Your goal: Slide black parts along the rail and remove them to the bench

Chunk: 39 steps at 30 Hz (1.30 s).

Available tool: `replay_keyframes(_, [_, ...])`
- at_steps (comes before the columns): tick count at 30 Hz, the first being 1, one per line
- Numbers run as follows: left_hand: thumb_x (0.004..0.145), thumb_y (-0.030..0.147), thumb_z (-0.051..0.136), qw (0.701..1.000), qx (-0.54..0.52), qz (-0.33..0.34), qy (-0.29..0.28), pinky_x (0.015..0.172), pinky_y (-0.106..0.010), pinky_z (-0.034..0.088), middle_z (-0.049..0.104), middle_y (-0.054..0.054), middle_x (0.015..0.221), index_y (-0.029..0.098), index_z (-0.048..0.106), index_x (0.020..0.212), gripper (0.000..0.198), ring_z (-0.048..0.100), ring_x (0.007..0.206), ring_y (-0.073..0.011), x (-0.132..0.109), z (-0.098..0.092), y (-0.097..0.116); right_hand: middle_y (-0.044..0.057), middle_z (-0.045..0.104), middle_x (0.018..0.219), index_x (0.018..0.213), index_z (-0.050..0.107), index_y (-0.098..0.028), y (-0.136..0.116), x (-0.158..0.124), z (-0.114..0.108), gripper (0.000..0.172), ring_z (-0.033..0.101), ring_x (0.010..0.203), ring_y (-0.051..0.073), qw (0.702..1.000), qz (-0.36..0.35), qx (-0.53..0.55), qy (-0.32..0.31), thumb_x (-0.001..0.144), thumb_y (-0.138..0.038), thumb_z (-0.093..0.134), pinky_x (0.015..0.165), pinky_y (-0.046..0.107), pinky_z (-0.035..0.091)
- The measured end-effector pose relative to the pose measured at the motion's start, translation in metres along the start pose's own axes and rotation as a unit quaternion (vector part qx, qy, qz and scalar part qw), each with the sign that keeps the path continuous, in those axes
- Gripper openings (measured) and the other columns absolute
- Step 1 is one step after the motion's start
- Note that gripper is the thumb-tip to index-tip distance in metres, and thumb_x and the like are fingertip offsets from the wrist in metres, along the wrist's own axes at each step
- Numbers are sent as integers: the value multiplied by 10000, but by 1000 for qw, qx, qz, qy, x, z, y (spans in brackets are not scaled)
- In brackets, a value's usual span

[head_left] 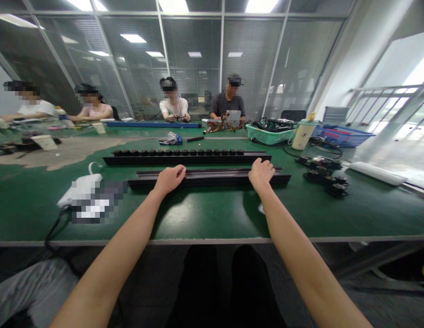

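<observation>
- Along the far left, two seated co-workers (27, 100) (92, 105) at the far edge of the worktop (212, 218), one in a white top, one in pink, with papers and small parts in front of them.
- Near left, a worn beige patch (68, 152) in the green surface, and a white device (80, 189), partly blurred, with a black cable (53, 232) trailing over the front edge.
- Centre, a long black rail (212, 181) lying crosswise, close to the front of the worktop, with a second black rail (184, 160) just behind it, topped by a row of dark knobs (178, 152).
- On the front rail, the left grip (169, 179), palm down, fingers curled over the top; firm hold or light touch impossible to tell.
- Further along the same rail, the right grip (261, 174), likewise palm down and curled, equally unclear.
- Beyond, a blue strip (152, 124), a crumpled blue-and-white bundle (170, 138), and two more seated co-workers (173, 100) (229, 98) behind tangled wiring (217, 125).
- Overhead, ceiling lights (261, 5) above a glass partition (194, 54) with blinds.
- Right, a green plastic basket of cables (270, 135), a cream jug (303, 134), a blue basket (342, 135), black connector blocks (324, 177), a long white roll (376, 173), and a metal railing (386, 98) before bright windows.
</observation>
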State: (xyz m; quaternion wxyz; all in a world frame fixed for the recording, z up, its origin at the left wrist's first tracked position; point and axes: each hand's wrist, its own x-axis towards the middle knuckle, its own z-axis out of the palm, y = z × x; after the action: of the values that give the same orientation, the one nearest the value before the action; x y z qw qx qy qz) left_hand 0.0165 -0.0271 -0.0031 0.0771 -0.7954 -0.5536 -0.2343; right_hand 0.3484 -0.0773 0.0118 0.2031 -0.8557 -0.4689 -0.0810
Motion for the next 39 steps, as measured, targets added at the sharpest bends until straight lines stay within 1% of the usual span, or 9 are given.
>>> replay_keyframes(7, [996,455,387,1000,-4,3,-2,678,-309,422,739,-66,788,234,735,1145,439,694,772,-261,0,-2,1,269,567,1348,1311,572,-78,7,8,1,388,568,1257,362,1000,-20,10,-17,938,-134,481,1023,489,430])
replay_keyframes(17, [994,459,393,1000,-7,6,0,655,-300,409,730,-59,767,234,738,1128,433,685,747,-249,0,0,-1,308,563,1308,1299,540,29,10,18,7,455,620,1190,353,998,-56,1,-19,883,-153,561,973,405,487])
replay_keyframes(20, [991,454,393,1000,-6,6,0,665,-301,418,732,-61,764,235,738,1135,433,686,751,-252,0,0,-2,311,555,1319,1325,529,45,11,24,6,502,621,1202,357,997,-67,-1,-43,883,-186,583,971,400,503])
replay_keyframes(23, [990,458,394,1000,-8,4,-1,673,-304,426,735,-65,772,237,739,1136,435,688,762,-258,0,1,-3,309,539,1339,1350,524,49,12,31,3,521,623,1213,364,994,-78,-13,-82,899,-206,574,968,397,512])
replay_keyframes(27, [992,458,398,1000,-9,1,-2,686,-306,435,738,-70,788,241,740,1128,427,691,773,-261,0,1,-2,287,531,1347,1345,548,6,19,37,3,464,632,1202,373,985,-119,-34,-116,925,-191,529,963,406,509])
replay_keyframes(30, [992,450,404,1000,-6,-3,-2,689,-303,433,738,-69,789,245,740,1131,418,692,779,-261,0,0,-1,264,546,1308,1282,587,-53,32,41,8,369,647,1146,357,978,-182,-29,-101,968,-207,471,936,412,504])
replay_keyframes(33, [994,443,409,1000,-7,-4,-2,686,-302,429,744,-67,799,246,740,1138,413,694,782,-260,0,0,0,202,579,1199,1153,629,-132,49,46,17,264,655,1049,316,967,-241,4,-75,990,-288,492,906,396,498])
replay_keyframes(36, [996,448,405,1000,-9,-4,0,677,-305,422,748,-65,802,243,739,1140,417,695,778,-260,-1,0,-1,144,577,1115,1066,630,-179,62,50,29,200,638,985,280,959,-275,52,-37,980,-325,525,881,369,492])
replay_keyframes(39, [999,457,396,1000,-9,1,-1,673,-305,421,745,-62,798,242,738,1143,428,695,776,-258,-1,0,-2,124,575,1076,1042,614,-187,68,52,38,178,614,984,276,953,-287,99,-9,962,-335,555,877,362,486])
